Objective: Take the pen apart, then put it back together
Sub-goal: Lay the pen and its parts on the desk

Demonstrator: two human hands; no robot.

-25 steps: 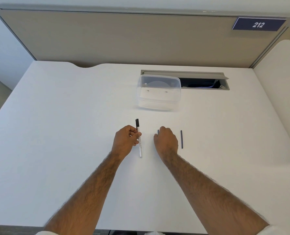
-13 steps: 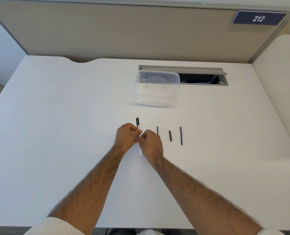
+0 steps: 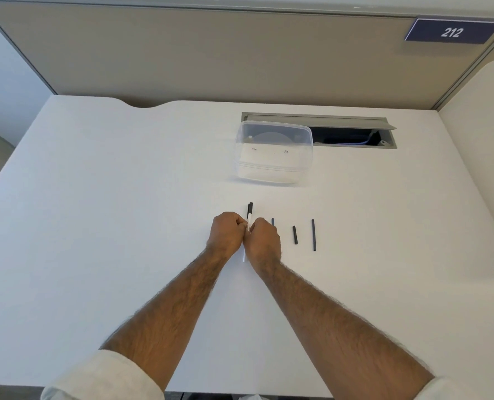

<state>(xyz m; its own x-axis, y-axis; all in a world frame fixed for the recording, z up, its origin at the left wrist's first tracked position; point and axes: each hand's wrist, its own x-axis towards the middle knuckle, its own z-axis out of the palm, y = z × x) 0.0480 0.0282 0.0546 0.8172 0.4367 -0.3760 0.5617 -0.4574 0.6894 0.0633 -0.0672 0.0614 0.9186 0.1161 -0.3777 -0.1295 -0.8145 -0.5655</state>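
212 on blue sign; left hand, right hand grip pen.

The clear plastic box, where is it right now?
In the head view, the clear plastic box stands on the white desk, beyond the pen, at the left end of the open cable hatch.

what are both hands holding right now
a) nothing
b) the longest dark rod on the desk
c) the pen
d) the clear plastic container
c: the left hand and right hand close together around the pen, its black cap sticking out beyond them; the clear plastic container sits apart, farther back.
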